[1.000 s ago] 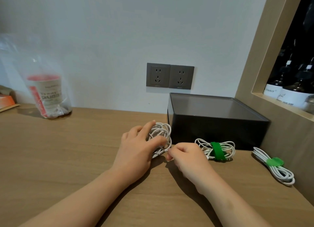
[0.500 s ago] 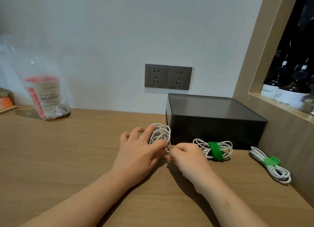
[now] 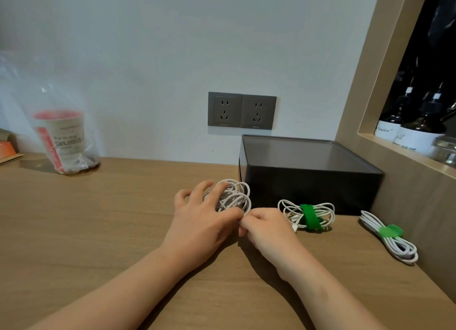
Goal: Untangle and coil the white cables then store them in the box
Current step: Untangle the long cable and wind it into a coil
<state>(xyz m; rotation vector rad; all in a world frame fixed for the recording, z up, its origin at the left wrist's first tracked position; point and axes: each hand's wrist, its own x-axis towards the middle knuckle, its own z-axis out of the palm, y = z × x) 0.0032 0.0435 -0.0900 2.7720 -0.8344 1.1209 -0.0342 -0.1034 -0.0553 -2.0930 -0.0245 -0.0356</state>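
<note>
Nearest the camera, two bare forearms reach forward over the wooden table (image 3: 98, 221) and meet at its middle. The right grip (image 3: 269, 231) is clenched, with curled fingers pinching at the near right edge of the loose cable tangle (image 3: 235, 194). It seems to have a strand there, though the fingers hide the pinch itself. The left grip (image 3: 199, 221) grasps the same tangle, its fingers spread over the loops and its thumb closing in from the near side.

The tangle lies just ahead of both grips and touches them, a little nearer the left one. It is a roundish heap with no clear long axis. Drawing a strand out probably means pulling right and toward the body while the left grip pins the rest.

Just right of the right grip lies a tied coil (image 3: 287, 208) with a green strap, its length running left to right. A second tied coil (image 3: 370, 224) lies further right, angled toward the near right.

Behind all three stands the black box (image 3: 308, 186), its lid apparently on. The tangle sits just beside its front left corner. On the wall behind are two sockets (image 3: 241, 111), and a bagged cup (image 3: 61, 139) stands far left.
</note>
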